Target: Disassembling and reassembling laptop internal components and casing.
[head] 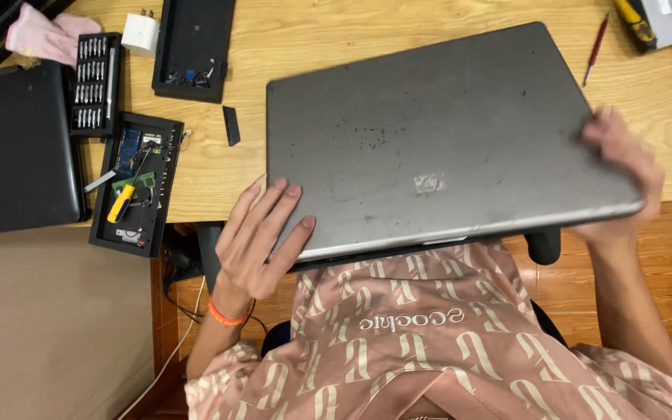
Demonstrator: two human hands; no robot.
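Grey laptop point(445, 132) overhangs the desk point(219, 167); left hand point(254, 241) lies flat, right hand point(624, 175), blurred, probably clasps its corner; support both edges evenly.

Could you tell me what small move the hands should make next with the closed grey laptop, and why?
Probably slide the closed grey laptop further onto the wooden desk. Its near edge overhangs the desk toward the lap, with the left hand at one corner and the blurred right hand at the other.
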